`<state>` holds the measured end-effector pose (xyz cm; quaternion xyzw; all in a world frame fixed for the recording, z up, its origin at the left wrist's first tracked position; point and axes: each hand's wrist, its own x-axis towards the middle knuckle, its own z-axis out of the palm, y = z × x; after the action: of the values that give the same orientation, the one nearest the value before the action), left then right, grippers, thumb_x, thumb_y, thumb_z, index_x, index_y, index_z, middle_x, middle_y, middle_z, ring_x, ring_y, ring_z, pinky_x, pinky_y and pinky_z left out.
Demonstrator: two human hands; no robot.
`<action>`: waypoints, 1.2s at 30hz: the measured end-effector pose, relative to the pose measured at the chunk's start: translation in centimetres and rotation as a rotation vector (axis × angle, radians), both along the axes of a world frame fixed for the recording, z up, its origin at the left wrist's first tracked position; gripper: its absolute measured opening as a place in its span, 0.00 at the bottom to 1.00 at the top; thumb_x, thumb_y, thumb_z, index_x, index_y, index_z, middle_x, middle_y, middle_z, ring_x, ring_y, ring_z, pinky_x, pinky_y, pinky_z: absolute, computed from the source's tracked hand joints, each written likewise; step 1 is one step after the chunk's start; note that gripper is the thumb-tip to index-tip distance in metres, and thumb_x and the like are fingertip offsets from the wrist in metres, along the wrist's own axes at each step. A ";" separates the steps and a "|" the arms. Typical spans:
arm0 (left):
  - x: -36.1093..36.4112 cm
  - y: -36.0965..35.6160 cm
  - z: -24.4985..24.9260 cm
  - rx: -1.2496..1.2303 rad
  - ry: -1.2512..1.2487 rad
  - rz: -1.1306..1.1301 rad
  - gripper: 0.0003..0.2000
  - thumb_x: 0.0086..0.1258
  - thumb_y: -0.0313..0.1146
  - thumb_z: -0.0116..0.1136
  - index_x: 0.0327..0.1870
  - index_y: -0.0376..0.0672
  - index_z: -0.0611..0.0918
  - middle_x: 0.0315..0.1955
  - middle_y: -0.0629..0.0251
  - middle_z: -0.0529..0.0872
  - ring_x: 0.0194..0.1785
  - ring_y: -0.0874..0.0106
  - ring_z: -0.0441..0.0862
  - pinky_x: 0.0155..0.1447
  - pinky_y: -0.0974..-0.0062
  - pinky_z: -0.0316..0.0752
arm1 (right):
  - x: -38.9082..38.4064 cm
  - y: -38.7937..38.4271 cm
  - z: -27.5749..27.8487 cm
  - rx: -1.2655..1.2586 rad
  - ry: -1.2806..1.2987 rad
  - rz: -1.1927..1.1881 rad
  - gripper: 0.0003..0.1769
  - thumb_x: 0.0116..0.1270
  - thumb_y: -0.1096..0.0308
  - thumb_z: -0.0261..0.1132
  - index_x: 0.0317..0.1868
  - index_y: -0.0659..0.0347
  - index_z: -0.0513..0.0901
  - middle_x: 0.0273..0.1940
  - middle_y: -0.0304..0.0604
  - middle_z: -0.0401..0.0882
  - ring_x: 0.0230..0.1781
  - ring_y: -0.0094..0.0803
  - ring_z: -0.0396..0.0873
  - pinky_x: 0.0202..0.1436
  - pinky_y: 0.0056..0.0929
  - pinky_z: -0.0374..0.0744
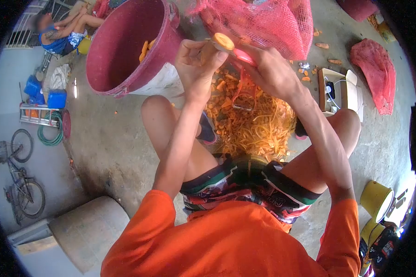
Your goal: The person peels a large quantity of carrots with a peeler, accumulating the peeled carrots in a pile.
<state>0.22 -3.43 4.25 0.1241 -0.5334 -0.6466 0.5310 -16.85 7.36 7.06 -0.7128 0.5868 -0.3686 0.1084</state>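
Note:
My left hand [198, 69] is closed around a carrot [223, 41], whose pale orange cut end faces up between thumb and fingers. Close beside it, my right hand [272, 71] grips the handle of a red peeler [245, 57]. The peeler's head and metal blade hang downward over a heap of carrot peelings [259, 127] on the floor between my legs. Short carrot pieces lie at the heap's left side. Fingers of the right hand partly hide the peeler's handle.
A large red tub [125, 51] holding some carrots stands front left. Ahead lies a pink mesh sack [263, 23]. To the right are an open cardboard box [339, 92] with a cable and a red mesh bag [374, 69]. A person [62, 34] sits far left.

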 end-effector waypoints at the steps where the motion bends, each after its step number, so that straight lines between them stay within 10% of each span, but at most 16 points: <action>1: 0.5 -0.2 0.0 -0.001 -0.002 -0.001 0.19 0.59 0.29 0.80 0.44 0.39 0.78 0.44 0.62 0.87 0.49 0.78 0.84 0.53 0.78 0.80 | 0.1 0.0 -0.1 -0.006 0.003 -0.005 0.20 0.66 0.69 0.67 0.56 0.67 0.78 0.39 0.62 0.83 0.42 0.64 0.81 0.42 0.56 0.77; 4: 1.4 0.0 0.7 -0.116 0.097 -0.273 0.20 0.59 0.37 0.81 0.44 0.43 0.79 0.41 0.64 0.88 0.47 0.77 0.85 0.53 0.77 0.80 | -4.9 -2.8 -8.6 -0.048 0.075 -0.017 0.21 0.65 0.66 0.69 0.56 0.67 0.78 0.40 0.64 0.83 0.43 0.63 0.81 0.42 0.55 0.78; 8: 1.9 -0.5 -0.1 -0.069 0.020 -0.273 0.25 0.67 0.52 0.72 0.52 0.44 0.77 0.49 0.61 0.85 0.49 0.68 0.86 0.49 0.71 0.83 | -5.6 -0.5 -1.5 0.192 -0.004 -0.086 0.20 0.73 0.61 0.66 0.58 0.66 0.79 0.40 0.65 0.82 0.44 0.63 0.80 0.44 0.52 0.78; 14: 2.9 -0.6 1.1 0.250 -0.334 -0.350 0.29 0.82 0.50 0.51 0.77 0.43 0.66 0.55 0.61 0.82 0.56 0.61 0.88 0.47 0.76 0.86 | -5.8 1.9 1.1 0.146 -0.361 0.101 0.11 0.73 0.73 0.68 0.53 0.64 0.80 0.42 0.34 0.82 0.44 0.20 0.78 0.51 0.27 0.80; 21: 2.0 0.0 0.7 0.209 -0.257 -0.484 0.41 0.53 0.36 0.84 0.69 0.38 0.72 0.57 0.61 0.81 0.57 0.65 0.83 0.65 0.68 0.78 | -4.1 1.0 1.2 0.007 -0.662 0.183 0.16 0.68 0.74 0.73 0.53 0.62 0.78 0.43 0.37 0.85 0.43 0.21 0.83 0.48 0.23 0.83; 28: 2.2 0.5 1.6 0.131 -0.338 -0.522 0.44 0.43 0.42 0.89 0.63 0.39 0.74 0.56 0.62 0.82 0.60 0.69 0.81 0.65 0.70 0.77 | -3.6 -0.3 0.5 -0.138 -0.508 0.243 0.15 0.69 0.69 0.74 0.52 0.62 0.81 0.37 0.34 0.87 0.33 0.16 0.81 0.33 0.18 0.79; 36: 2.4 0.2 0.1 0.110 -0.248 -0.582 0.47 0.38 0.44 0.91 0.62 0.40 0.74 0.53 0.63 0.83 0.59 0.69 0.82 0.61 0.69 0.81 | -3.9 0.4 1.6 0.013 -0.618 0.218 0.13 0.70 0.70 0.73 0.51 0.63 0.82 0.42 0.38 0.87 0.41 0.22 0.84 0.47 0.24 0.83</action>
<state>2.60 -3.21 4.38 0.0727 -0.5713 -0.7792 0.2472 -20.75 7.72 8.63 -0.6251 0.4490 -0.5498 0.3247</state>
